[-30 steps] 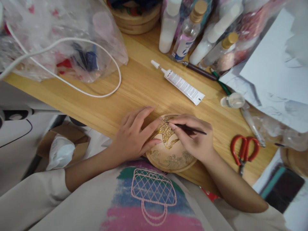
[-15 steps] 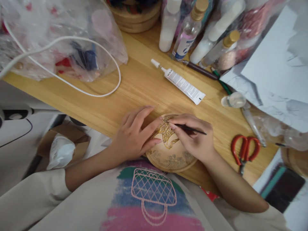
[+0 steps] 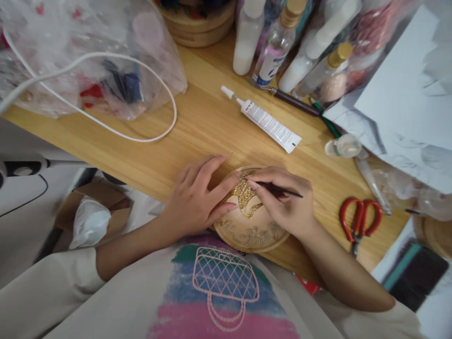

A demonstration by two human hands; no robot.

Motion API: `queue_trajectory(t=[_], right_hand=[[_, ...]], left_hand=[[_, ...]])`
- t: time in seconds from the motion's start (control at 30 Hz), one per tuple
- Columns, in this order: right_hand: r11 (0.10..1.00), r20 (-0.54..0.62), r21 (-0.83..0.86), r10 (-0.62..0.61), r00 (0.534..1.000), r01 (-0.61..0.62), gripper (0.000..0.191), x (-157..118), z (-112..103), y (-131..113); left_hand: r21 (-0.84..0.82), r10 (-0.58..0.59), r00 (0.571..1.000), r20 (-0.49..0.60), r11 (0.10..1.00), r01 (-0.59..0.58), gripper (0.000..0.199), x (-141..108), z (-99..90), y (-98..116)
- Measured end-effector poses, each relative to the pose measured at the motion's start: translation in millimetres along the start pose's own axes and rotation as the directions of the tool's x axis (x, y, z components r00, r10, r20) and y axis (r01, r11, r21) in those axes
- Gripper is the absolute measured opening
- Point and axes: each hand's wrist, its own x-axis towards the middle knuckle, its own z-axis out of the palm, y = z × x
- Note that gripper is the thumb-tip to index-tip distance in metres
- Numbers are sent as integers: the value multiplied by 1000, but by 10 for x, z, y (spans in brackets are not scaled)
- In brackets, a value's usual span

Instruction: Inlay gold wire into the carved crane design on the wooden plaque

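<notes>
A round wooden disc [image 3: 243,230] lies at the table's front edge, with a gold raised pattern [image 3: 247,197] in its upper part and dark wave lines lower down. My left hand [image 3: 197,197] rests against the disc's left side, fingers spread, its index fingertip near the top of the gold pattern. Pinched in my right hand [image 3: 289,202] is a thin dark tool [image 3: 278,188]; its pointed metal tip is at the upper part of the pattern, close to the left index fingertip. Whether the tip touches the surface cannot be made out.
A white tube [image 3: 270,125] lies beyond the disc. Red-handled scissors [image 3: 359,221] are at right. Several bottles [image 3: 271,56] stand at the back beside papers [image 3: 406,94]. A plastic bag [image 3: 141,56] and white cable [image 3: 155,139] occupy the back left. An open box [image 3: 116,212] sits below left.
</notes>
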Motion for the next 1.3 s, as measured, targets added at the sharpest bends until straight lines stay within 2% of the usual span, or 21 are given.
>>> queue_trajectory(t=[0.3,1.3], right_hand=[[1000,-4,10,5,1000,-5,15,0,4,-1],[1000,-1,5,23,1000,-23,17,0,-1,-5]], left_hand=[[5,-18,999,38,1000,18,51,-5,4,7],[-28,-21,999,28,999,22,50,-7,10,-3]])
